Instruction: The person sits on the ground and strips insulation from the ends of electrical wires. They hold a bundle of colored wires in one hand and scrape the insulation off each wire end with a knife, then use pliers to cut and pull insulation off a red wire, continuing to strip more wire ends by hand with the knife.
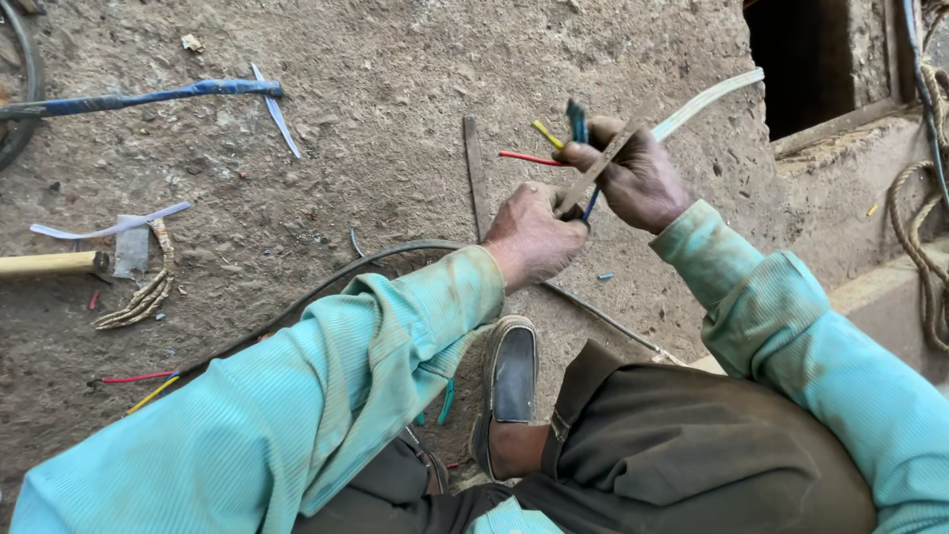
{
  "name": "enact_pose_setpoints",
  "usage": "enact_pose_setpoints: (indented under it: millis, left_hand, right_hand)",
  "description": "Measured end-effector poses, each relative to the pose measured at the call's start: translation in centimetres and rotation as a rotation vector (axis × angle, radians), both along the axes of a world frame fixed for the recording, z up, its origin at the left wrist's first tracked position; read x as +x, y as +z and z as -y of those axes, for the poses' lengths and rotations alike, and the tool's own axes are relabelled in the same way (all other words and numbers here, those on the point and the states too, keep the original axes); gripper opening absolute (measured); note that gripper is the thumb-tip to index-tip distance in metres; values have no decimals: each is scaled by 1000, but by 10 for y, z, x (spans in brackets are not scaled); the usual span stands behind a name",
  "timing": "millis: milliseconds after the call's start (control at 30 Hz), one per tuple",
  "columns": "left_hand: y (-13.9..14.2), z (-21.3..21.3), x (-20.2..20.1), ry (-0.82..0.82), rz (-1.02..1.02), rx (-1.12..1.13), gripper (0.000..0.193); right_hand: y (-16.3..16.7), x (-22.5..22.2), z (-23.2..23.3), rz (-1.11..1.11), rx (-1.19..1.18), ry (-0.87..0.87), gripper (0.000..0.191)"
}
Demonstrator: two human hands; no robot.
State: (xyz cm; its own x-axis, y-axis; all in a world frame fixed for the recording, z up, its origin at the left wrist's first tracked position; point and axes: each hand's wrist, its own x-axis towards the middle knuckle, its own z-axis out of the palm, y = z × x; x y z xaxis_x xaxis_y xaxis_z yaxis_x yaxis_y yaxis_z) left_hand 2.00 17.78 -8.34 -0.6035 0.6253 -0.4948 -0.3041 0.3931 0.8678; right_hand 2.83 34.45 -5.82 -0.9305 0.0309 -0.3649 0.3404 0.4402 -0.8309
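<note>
Nearest, the left hand (532, 235) is closed around a thin flat metal blade (605, 158). Beyond it, the right hand (638, 178) grips a pale flat sheathed cable (707, 101), whose red, yellow and blue wires (529, 156) fan out above the dusty concrete floor (376, 99).

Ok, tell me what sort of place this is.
Probably an outdoor work yard or building site: bare packed-earth ground strewn with wire offcuts, a coiled rope by a concrete ledge, and a dark wall opening.
</note>
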Motion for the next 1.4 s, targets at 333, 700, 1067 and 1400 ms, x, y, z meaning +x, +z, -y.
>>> enact_pose_setpoints:
  millis: [333,700,1067,1400]
  left_hand:
    - [-9,1,5,-213,-158,-137,28]
    - [43,-9,18,-372,-581,-421,26]
    - [83,-44,67,-657,-1099,-759,20]
    - [127,-82,146,-698,-1217,-1012,34]
  right_hand:
    - [41,27,-38,-45,341,183,50]
    - [19,260,-61,254,447,-273,31]
    - [-23,525,-26,151,311,-533,30]
    - [-53,592,-9,20,287,-678,26]
